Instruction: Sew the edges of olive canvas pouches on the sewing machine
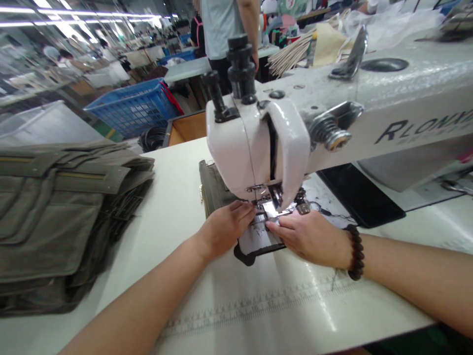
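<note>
A white sewing machine (236, 143) stands before me, its lamp lighting the needle area (272, 209). An olive-green fabric piece (215, 186) with a zipper-like edge at its left lies partly under the machine head. My left hand (227, 228) is closed at the near edge of this piece, fingertips just left of the presser foot. My right hand (314, 237), with a dark beaded bracelet (356, 252) at the wrist, has its fingers together just right of the needle area. What its fingertips pinch, if anything, is too small to make out.
A stack of olive-green sewn panels (48, 212) covers the table's left side. A black phone-like slab (360, 195) lies under the machine arm. Ruler markings (240, 310) run along the front. A blue crate (133, 108) and a standing person (225, 34) are beyond.
</note>
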Demonstrator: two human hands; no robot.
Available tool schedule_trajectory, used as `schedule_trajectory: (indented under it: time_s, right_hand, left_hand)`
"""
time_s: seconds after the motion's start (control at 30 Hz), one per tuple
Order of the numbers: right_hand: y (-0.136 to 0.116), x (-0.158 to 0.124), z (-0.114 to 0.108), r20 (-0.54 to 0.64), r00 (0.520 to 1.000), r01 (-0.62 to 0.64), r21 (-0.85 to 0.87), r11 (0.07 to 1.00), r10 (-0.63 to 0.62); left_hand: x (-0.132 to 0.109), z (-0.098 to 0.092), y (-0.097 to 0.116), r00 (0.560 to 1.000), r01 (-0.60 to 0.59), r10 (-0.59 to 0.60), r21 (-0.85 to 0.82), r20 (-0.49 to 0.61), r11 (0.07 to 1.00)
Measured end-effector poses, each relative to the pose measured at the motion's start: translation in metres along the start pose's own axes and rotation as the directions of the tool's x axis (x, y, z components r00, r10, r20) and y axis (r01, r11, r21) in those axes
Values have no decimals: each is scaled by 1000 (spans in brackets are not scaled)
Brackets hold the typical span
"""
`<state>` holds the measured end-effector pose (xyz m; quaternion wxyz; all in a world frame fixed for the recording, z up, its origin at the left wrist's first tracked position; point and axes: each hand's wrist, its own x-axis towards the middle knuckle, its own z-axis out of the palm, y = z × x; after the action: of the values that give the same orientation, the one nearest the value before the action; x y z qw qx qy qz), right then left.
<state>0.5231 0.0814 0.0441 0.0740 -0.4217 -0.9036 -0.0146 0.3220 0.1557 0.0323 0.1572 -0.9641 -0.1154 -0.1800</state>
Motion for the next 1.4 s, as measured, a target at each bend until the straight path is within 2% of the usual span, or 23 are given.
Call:
schedule_trajectory:
  time_s: [0.27,0.6,0.8,0.97,1.03,1.1,1.17,1.23,1.33,1.4]
  right_hand:
    - [1,0,1,-30,999,16,-13,1000,-17]
    - [1,0,1,3,999,35,-3,999,-35]
    - [1,0,2,-10,999,34,0,999,-34]
    - [2,0,1,-16,999,31,-9,999,-31]
    - [2,1,1,-4,1000,22,-8,1000,-22]
    - [2,1,1,10,1000,19,1,1000,-19]
    - [2,0,0,23,1000,18,11,1000,-18]
    - [2,0,-1,26,1000,15,20,1000,-16]
    - [3,-2,-2,5,1000,26,31,999,-26]
    - [4,-4,-3,-3,999,42,38,998,-42]
  left_hand:
    - [3,2,-5,1000,13,-14,15,24,1000]
    - [4,-1,-5,976,99,-96,-7,197,995]
    - [5,-1,-4,980,118,-115,-10,164,993]
    - [7,0,-3,964,152,-141,-32,225,988]
    - [8,-4,-9,950,194,-167,-81,265,978]
    - [7,-13,-20,924,286,-233,-145,304,947]
    - [4,-25,-31,881,392,-305,-196,363,899]
    - [1,-39,-32,831,450,-321,-208,455,869]
    - [-3,-60,-7,767,465,-286,-191,575,864]
    - [-2,-72,21,755,462,-247,-226,607,858]
